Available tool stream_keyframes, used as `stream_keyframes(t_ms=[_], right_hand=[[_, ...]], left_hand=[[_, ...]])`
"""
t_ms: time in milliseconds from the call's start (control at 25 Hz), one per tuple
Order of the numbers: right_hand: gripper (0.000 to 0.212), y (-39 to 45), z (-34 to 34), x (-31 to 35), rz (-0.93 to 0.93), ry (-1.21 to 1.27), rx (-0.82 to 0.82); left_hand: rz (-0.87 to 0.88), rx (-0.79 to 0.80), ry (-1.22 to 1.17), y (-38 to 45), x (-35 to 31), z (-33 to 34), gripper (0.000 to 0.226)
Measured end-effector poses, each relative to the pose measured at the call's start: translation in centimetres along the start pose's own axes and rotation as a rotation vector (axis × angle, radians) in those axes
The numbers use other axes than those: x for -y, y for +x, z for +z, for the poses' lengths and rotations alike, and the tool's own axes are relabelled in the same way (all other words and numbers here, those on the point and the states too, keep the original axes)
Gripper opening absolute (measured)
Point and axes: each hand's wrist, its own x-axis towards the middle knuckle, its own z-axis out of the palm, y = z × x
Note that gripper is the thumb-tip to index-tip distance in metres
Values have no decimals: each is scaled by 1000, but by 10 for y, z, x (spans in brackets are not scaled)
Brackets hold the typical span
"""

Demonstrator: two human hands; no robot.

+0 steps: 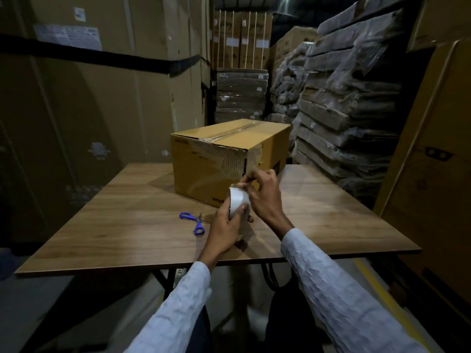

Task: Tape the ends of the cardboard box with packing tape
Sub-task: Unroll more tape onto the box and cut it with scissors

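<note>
A brown cardboard box [209, 171] stands on the wooden table [122, 225], its top seam covered by clear tape and its near end showing torn old tape. In front of its near corner I hold a roll of packing tape [238, 200]. My left hand [228, 225] grips the roll from below. My right hand [265, 194] pinches the tape's loose end at the top of the roll, close to the box corner.
Blue-handled scissors [195, 222] lie on the table left of my hands. Tall cartons rise at the left and right, and wrapped flat stacks [341, 110] are piled behind the table on the right.
</note>
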Motion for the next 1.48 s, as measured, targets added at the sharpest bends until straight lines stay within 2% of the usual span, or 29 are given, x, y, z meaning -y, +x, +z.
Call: stream_keyframes(t_ms=[160, 280, 480, 640, 840, 1000, 1200, 1480], right_hand=[[11, 6, -2, 4, -6, 29, -54], [10, 6, -3, 6, -40, 18, -65], [14, 10, -16, 12, -94, 9, -63], [20, 7, -18, 15, -106, -6, -98], [12, 9, -14, 27, -149, -10, -130], [9, 13, -19, 32, -108, 4, -161], [11, 23, -26, 41, -155, -34, -144], [10, 22, -27, 41, -147, -68, -197]], left_hand=[[-93, -6, -82, -1, -7, 0, 20], [-96, 3, -145, -3, -8, 0, 18], [-61, 34, -61, -4, -6, 0, 13], [-142, 43, -98, -2, -9, -1, 19], [-209, -36, -88, 1, -7, -4, 29], [-167, 40, -69, 2, 3, -6, 35], [-110, 37, -45, 2, 4, -2, 33], [-262, 8, -12, 6, 3, -5, 38]])
